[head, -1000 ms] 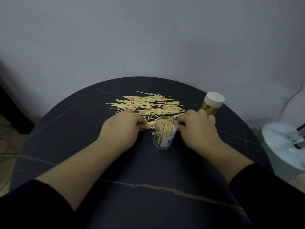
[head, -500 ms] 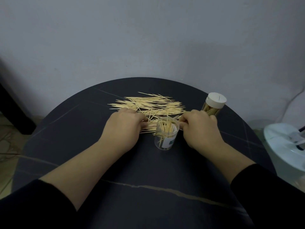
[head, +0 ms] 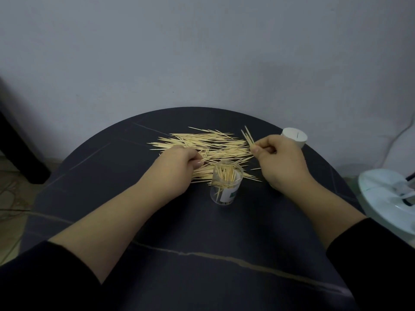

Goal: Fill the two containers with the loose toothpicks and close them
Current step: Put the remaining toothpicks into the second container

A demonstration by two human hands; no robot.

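**Change of state.** Half a second ago both hands sat low at the pile, one on each side of the open container (head: 227, 182). The right hand (head: 283, 162) has now risen clear of the table (head: 157, 232), with a small bundle (head: 248, 138) pinched between thumb and forefinger and its tips pointing up and away. The left hand (head: 177, 162) has stayed on the loose toothpicks (head: 202, 144). Its fingers are curled and the thumb is pressed against a few sticks at the near edge, though how many it actually grips cannot be told from this angle.

**Meaning for the task.** One pick-up is complete, and the likely next step is to carry the bundle to the container mouth. The open container stands upright between the hands, just in front of the pile, and is only partly filled. The capped container (head: 294, 136) stands behind the right hand, already closed. Most of the stock is still on the table, so filling is well short of done.

**Materials and shapes.**
- Toothpicks — pale wood, thin, pointed at both ends, lying roughly parallel in a flat fan.
- Open container — a clear, rigid cylinder with a label on its near side; the sticks inside lean at mixed angles.
- Capped container — a white, round lid with a dark mark on top.
- Table — dark, round and matt, crossed by thin pale veins.
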